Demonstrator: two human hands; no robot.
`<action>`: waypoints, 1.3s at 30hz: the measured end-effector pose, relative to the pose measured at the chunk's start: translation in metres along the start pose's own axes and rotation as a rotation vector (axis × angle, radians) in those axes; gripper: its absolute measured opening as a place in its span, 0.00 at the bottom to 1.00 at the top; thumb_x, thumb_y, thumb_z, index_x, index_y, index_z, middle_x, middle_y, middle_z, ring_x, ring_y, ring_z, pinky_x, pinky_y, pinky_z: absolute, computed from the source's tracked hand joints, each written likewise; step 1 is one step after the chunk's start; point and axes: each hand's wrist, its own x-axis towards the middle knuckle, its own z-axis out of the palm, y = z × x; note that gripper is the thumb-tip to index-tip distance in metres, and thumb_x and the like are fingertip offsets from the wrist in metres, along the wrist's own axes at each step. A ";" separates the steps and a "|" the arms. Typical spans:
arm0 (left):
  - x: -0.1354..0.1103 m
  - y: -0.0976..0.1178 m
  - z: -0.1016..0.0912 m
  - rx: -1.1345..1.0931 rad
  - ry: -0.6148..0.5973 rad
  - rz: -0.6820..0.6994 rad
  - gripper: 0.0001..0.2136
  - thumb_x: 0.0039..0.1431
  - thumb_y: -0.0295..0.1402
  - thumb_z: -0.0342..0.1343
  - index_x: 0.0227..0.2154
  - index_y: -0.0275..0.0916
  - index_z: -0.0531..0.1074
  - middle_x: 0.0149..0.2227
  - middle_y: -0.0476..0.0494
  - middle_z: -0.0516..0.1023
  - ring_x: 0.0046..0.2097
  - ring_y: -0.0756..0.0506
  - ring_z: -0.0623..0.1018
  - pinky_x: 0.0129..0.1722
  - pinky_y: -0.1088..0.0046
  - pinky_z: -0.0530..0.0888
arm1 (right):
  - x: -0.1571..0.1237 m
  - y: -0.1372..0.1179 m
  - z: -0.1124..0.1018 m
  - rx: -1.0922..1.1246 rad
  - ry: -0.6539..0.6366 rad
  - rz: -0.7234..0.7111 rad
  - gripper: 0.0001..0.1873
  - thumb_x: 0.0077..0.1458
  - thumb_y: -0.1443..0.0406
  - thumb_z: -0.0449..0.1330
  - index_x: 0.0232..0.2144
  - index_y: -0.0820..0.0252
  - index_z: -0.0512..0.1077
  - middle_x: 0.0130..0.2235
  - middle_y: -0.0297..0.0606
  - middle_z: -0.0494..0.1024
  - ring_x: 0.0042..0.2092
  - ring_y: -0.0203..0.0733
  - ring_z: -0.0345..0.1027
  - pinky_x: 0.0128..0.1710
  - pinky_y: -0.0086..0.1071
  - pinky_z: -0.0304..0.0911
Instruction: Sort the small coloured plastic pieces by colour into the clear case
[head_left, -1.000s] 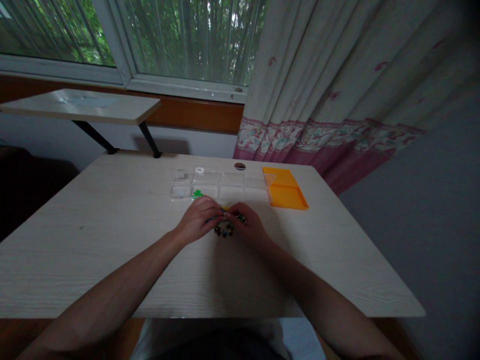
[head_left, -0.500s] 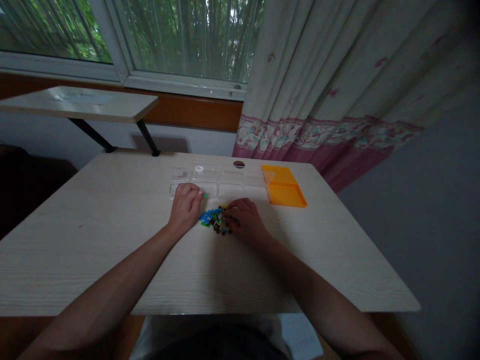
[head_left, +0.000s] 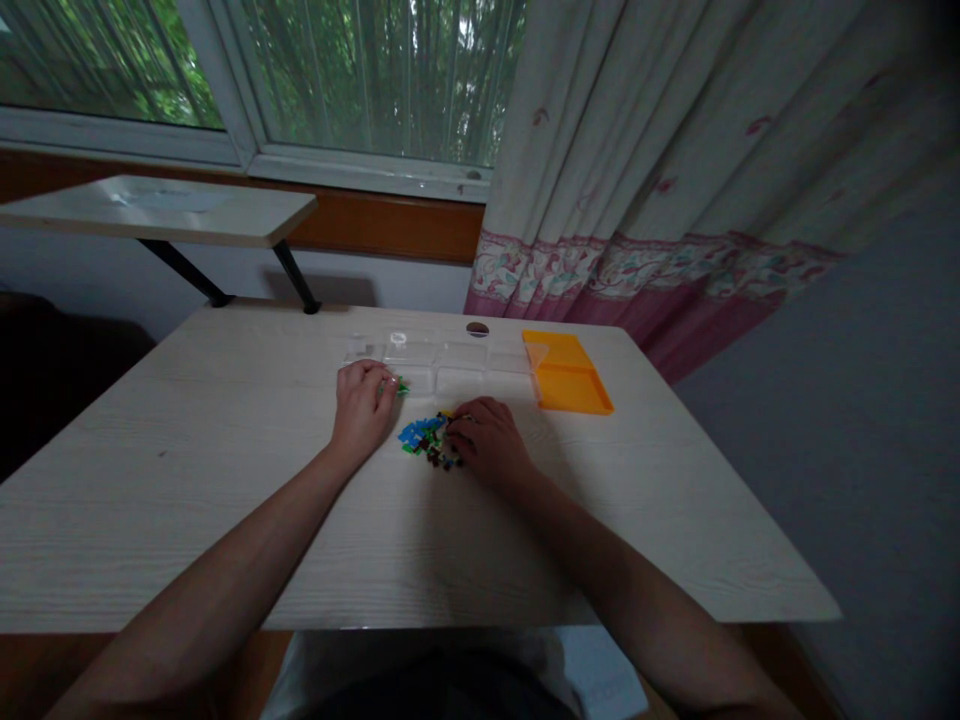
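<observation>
My left hand (head_left: 364,400) is closed, thumb and fingertips pinched on a small green toy brick (head_left: 403,385). It rests at the near left part of a clear plastic compartment box (head_left: 460,382) and covers a corner of it. My right hand (head_left: 491,437) reaches over the right side of a pile of tiny toy bricks (head_left: 426,436), blue, green, dark brown and yellow. Its fingers are curled down into the pile, and whatever lies between their tips is hidden.
An orange two-part tray (head_left: 574,388) lies at the right end of the clear box. Behind them is a round hole (head_left: 477,329) in the table (head_left: 247,500). A raised shelf (head_left: 225,225) on black legs stands at the back left, and a curtain (head_left: 585,200) hangs behind.
My left hand has shifted slightly left and up, and more green shows at its fingertips. The right hand's fingers have moved a little within the pile.
</observation>
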 end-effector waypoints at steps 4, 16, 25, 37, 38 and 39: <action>0.002 -0.003 -0.001 0.019 0.002 -0.017 0.08 0.63 0.36 0.53 0.37 0.40 0.75 0.46 0.39 0.72 0.53 0.38 0.68 0.57 0.54 0.64 | 0.000 0.002 0.001 0.062 0.039 0.020 0.06 0.55 0.68 0.64 0.37 0.54 0.79 0.43 0.39 0.78 0.49 0.47 0.65 0.51 0.43 0.58; 0.005 -0.012 -0.001 0.087 0.038 -0.071 0.07 0.60 0.36 0.58 0.37 0.42 0.80 0.46 0.39 0.73 0.52 0.37 0.68 0.55 0.53 0.66 | 0.001 0.006 0.005 0.120 0.168 0.004 0.05 0.58 0.65 0.63 0.35 0.56 0.80 0.38 0.39 0.79 0.45 0.44 0.68 0.48 0.40 0.62; 0.004 -0.011 -0.001 0.038 0.029 -0.037 0.09 0.56 0.31 0.59 0.40 0.43 0.78 0.46 0.41 0.73 0.52 0.36 0.68 0.54 0.53 0.66 | 0.002 0.008 0.006 0.125 0.160 -0.006 0.05 0.59 0.64 0.63 0.36 0.57 0.80 0.38 0.39 0.80 0.44 0.44 0.68 0.48 0.41 0.63; -0.006 0.030 -0.008 -0.215 -0.354 0.454 0.11 0.64 0.34 0.54 0.47 0.42 0.74 0.46 0.42 0.75 0.49 0.42 0.72 0.53 0.59 0.67 | 0.004 0.007 0.005 0.286 0.231 0.019 0.07 0.60 0.65 0.60 0.36 0.56 0.80 0.37 0.40 0.79 0.42 0.43 0.69 0.45 0.39 0.67; -0.007 0.031 -0.008 -0.214 -0.361 0.457 0.11 0.64 0.35 0.54 0.47 0.42 0.74 0.45 0.42 0.76 0.49 0.42 0.72 0.53 0.59 0.67 | 0.004 0.007 0.005 0.300 0.231 0.023 0.08 0.61 0.65 0.60 0.37 0.56 0.80 0.37 0.40 0.79 0.42 0.43 0.69 0.45 0.39 0.67; -0.007 0.031 -0.008 -0.213 -0.364 0.460 0.11 0.64 0.36 0.54 0.47 0.42 0.74 0.45 0.42 0.76 0.49 0.42 0.72 0.53 0.59 0.67 | 0.004 0.006 0.005 0.313 0.229 0.028 0.08 0.61 0.65 0.60 0.37 0.56 0.80 0.37 0.40 0.79 0.42 0.43 0.69 0.45 0.39 0.67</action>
